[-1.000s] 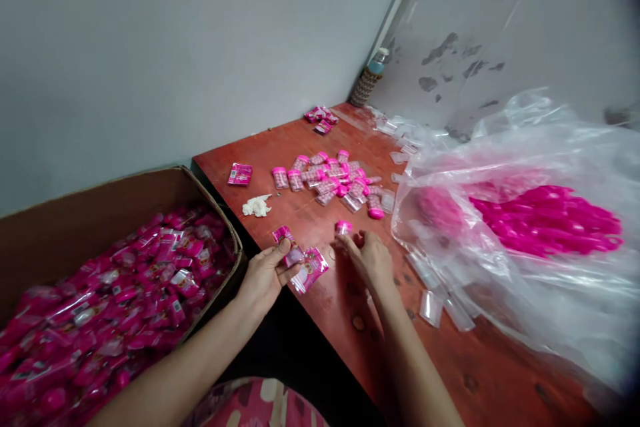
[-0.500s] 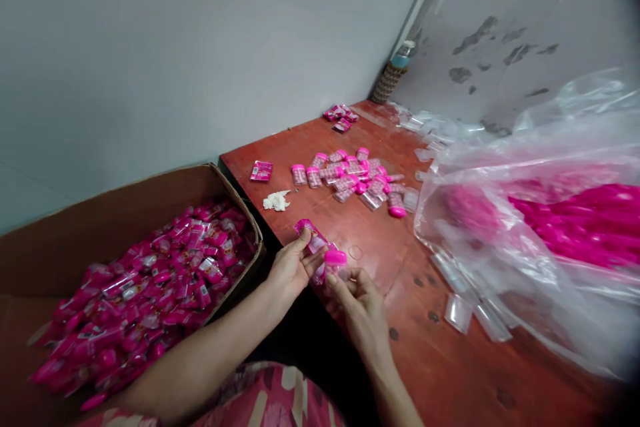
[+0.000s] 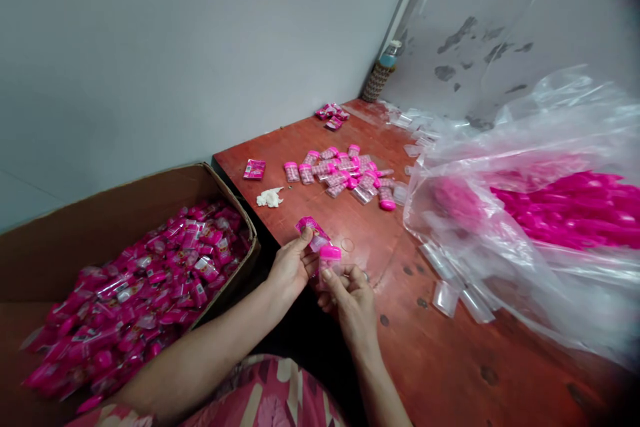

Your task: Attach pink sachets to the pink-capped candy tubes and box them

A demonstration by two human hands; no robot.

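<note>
My left hand (image 3: 291, 263) pinches a pink printed wrapper (image 3: 314, 232) between thumb and fingers, above the table's near edge. Right beside it, my right hand (image 3: 354, 301) grips a small clear candy jar (image 3: 330, 254) by its lower part, its pink cap facing up. The jar overlaps the wrapper, and I cannot tell whether it is partly inside. Farther back on the red table (image 3: 420, 340), similar pink-capped jars (image 3: 345, 170) filled with pale pink balls lie in a loose heap.
Left of the table stands a cardboard box (image 3: 210, 180) full of pink wrapped jars. A clear plastic bag (image 3: 425, 213) holding pink caps lies at the right, with clear empty tubes (image 3: 445, 298) beside it. White crumpled tissue (image 3: 270, 197) and a flat pink packet (image 3: 255, 169) rest near the left edge.
The whole view has shifted slightly, moving the scene a little leftward. Both hands keep their holds, with the jar slightly higher and more upright against the wrapper.
</note>
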